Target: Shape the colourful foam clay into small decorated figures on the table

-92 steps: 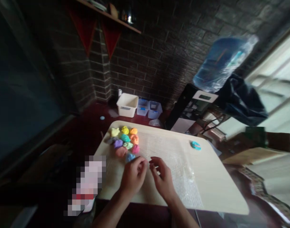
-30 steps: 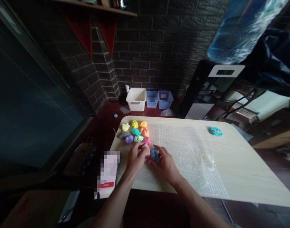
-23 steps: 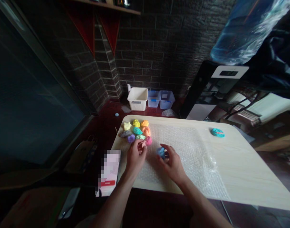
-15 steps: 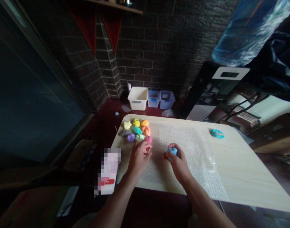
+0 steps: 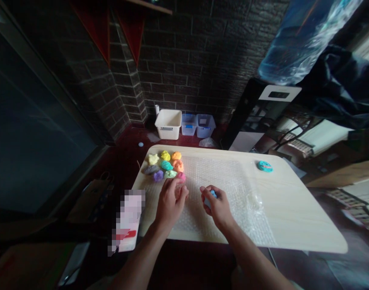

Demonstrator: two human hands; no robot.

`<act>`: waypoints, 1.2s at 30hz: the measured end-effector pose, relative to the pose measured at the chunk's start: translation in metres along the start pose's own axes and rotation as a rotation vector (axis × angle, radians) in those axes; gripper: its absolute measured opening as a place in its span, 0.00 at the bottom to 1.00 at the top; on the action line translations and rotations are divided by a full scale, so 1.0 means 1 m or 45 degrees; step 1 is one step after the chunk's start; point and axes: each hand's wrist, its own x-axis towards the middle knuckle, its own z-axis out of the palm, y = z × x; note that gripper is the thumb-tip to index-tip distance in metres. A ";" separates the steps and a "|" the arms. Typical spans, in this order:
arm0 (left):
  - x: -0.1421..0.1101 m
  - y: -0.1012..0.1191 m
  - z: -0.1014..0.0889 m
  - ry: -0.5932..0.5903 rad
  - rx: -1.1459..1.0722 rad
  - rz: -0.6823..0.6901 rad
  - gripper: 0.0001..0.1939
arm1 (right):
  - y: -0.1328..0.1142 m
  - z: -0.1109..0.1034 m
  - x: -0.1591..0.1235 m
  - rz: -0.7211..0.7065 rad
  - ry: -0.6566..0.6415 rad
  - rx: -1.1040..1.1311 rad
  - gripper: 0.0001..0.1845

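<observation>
My right hand (image 5: pixel 219 207) is wrapped round a lump of blue clay (image 5: pixel 207 203), above a sheet of bubble wrap (image 5: pixel 223 173) on the table. The fingers cover most of the lump. My left hand (image 5: pixel 170 201) is beside it with fingers curved and apart, and nothing shows in it. Just beyond its fingertips is a pink lump (image 5: pixel 181 177). It belongs to a cluster of several coloured lumps, among them a purple one (image 5: pixel 158 175), a teal one (image 5: pixel 166 165) and a yellow one (image 5: pixel 165 155).
A turquoise round piece (image 5: pixel 264 166) with a pinkish stripe lies on the right of the pale wooden table (image 5: pixel 299 205). On the floor behind are a white basket (image 5: pixel 168 131) and two clear bins (image 5: pixel 205 131). A water dispenser (image 5: pixel 250 117) stands at the back right.
My right hand has closed further round the blue clay, which shows less now. The left fingers have shifted slightly and spread from the thumb. The whole view has swung a little.
</observation>
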 end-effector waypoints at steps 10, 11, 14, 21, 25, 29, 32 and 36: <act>-0.007 0.012 -0.002 0.018 -0.158 -0.024 0.10 | 0.002 0.006 -0.001 -0.026 -0.123 0.175 0.24; -0.009 0.014 0.000 0.018 -0.187 -0.041 0.10 | 0.001 0.005 0.000 -0.016 -0.124 0.223 0.24; -0.013 0.019 0.009 -0.010 -0.295 -0.097 0.11 | -0.001 0.005 0.002 0.016 -0.070 0.277 0.23; -0.015 0.023 0.020 -0.049 -0.459 -0.227 0.14 | -0.004 0.013 0.000 0.088 0.025 0.178 0.33; -0.018 0.024 0.025 -0.039 -0.587 -0.321 0.14 | -0.006 0.013 0.000 0.060 0.091 0.081 0.35; -0.024 0.033 0.037 -0.097 -0.805 -0.449 0.15 | -0.006 0.008 0.002 -0.039 0.111 -0.078 0.31; -0.025 0.039 0.044 -0.183 -1.023 -0.633 0.16 | -0.004 0.002 0.003 -0.117 0.070 -0.175 0.28; -0.022 0.038 0.047 -0.186 -1.075 -0.733 0.19 | 0.005 -0.003 0.003 -0.210 -0.135 0.028 0.23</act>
